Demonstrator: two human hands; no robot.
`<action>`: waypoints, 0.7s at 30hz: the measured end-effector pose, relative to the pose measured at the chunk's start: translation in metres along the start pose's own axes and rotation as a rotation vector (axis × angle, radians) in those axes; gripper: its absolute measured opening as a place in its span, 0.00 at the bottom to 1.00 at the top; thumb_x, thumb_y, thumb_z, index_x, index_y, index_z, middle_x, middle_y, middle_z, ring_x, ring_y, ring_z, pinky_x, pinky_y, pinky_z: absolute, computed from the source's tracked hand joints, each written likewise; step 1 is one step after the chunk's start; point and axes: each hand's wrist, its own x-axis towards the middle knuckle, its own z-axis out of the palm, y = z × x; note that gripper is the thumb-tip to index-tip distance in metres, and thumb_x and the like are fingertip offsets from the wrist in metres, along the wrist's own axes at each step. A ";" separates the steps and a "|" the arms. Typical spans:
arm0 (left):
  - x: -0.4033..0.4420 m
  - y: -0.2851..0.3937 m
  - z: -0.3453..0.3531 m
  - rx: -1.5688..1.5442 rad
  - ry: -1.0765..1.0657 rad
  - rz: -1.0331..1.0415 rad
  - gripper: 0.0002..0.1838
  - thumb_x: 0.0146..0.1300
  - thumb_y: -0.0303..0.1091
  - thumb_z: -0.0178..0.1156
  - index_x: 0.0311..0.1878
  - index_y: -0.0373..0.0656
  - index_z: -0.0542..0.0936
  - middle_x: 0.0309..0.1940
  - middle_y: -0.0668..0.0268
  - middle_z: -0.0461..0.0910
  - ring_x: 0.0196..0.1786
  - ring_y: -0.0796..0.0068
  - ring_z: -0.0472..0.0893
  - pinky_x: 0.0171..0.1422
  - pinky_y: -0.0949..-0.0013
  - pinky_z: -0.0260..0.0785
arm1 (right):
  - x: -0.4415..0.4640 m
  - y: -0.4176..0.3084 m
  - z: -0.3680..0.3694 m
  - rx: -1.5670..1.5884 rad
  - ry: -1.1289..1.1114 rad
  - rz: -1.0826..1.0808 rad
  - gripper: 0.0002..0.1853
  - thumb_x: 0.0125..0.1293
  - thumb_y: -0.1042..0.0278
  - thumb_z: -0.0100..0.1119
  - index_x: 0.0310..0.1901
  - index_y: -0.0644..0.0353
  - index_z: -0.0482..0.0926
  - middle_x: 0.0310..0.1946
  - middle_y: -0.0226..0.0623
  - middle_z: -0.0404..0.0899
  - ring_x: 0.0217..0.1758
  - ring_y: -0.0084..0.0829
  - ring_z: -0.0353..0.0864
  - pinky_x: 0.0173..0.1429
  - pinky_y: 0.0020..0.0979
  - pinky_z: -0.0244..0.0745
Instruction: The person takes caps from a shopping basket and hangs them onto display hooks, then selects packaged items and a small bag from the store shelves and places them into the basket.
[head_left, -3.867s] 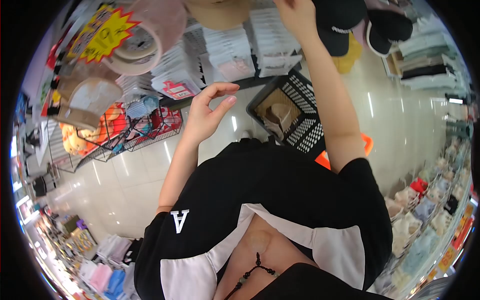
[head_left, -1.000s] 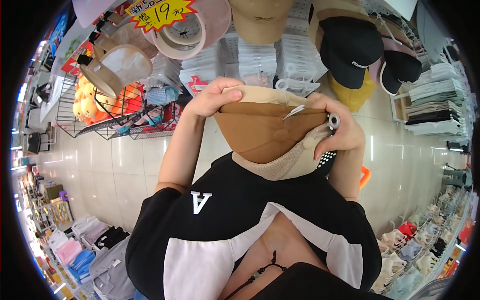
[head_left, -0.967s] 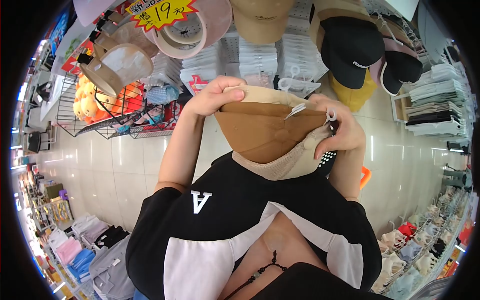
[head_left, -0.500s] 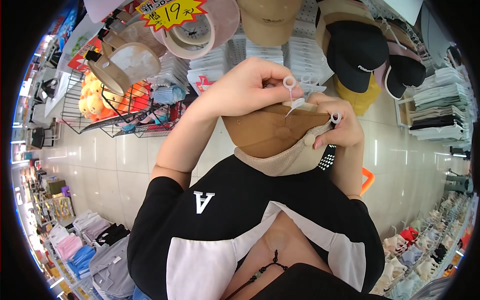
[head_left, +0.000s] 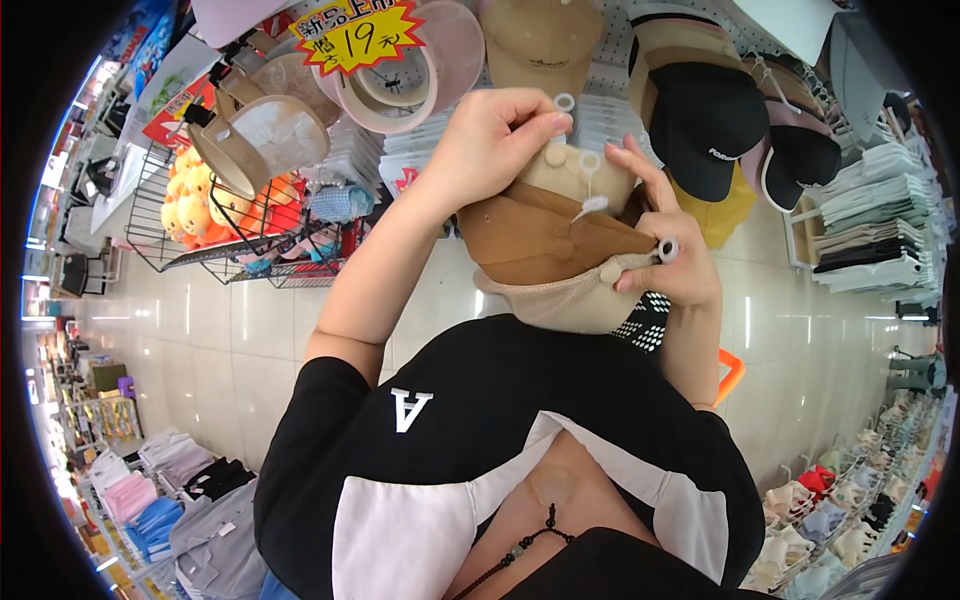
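Several caps are nested together in front of me. A light beige mesh-like cap (head_left: 560, 308) is nearest my body, a brown cap (head_left: 560, 238) sits inside it, and another beige cap (head_left: 590, 172) lies behind. My left hand (head_left: 500, 140) is closed in a pinch at the far beige cap, beside a white plastic hanging ring (head_left: 564, 102). A second ring (head_left: 590, 160) dangles on a thin cord with a white tab. My right hand (head_left: 675, 255) grips the nested caps at their right side, thumb on the near cap, with a third ring at its fingers.
Visors and a tan cap (head_left: 545, 50) hang ahead beside a yellow price sign (head_left: 358, 38). Dark caps (head_left: 708, 130) hang at right. A wire basket (head_left: 190, 245) of orange plush toys is at left. An orange handle (head_left: 732, 375) shows by my right arm.
My left hand has moved up and away from the brown cap to the far beige cap, which shows more now. The right hand keeps its grip, with its index finger more raised.
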 end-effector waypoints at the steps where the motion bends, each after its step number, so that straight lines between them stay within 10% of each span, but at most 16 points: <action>1: 0.004 -0.003 0.000 -0.002 0.029 0.017 0.10 0.60 0.34 0.57 0.32 0.36 0.80 0.17 0.75 0.72 0.23 0.90 0.65 0.27 0.82 0.57 | -0.001 -0.002 0.001 -0.026 0.022 -0.022 0.18 0.32 0.66 0.74 0.21 0.63 0.73 0.57 0.46 0.66 0.67 0.47 0.56 0.70 0.50 0.37; 6: 0.027 -0.022 -0.001 0.002 0.170 0.167 0.10 0.61 0.34 0.57 0.33 0.37 0.80 0.16 0.77 0.69 0.22 0.90 0.62 0.25 0.80 0.55 | -0.013 0.005 -0.002 0.013 -0.082 0.067 0.16 0.32 0.68 0.74 0.20 0.61 0.73 0.28 0.32 0.78 0.40 0.30 0.76 0.68 0.49 0.45; 21: 0.112 -0.050 0.002 -0.094 0.182 0.180 0.12 0.62 0.33 0.54 0.30 0.33 0.79 0.20 0.68 0.77 0.26 0.82 0.74 0.33 0.76 0.65 | -0.017 0.004 -0.007 0.054 -0.137 0.120 0.16 0.34 0.68 0.72 0.23 0.64 0.74 0.24 0.33 0.73 0.33 0.31 0.71 0.63 0.42 0.55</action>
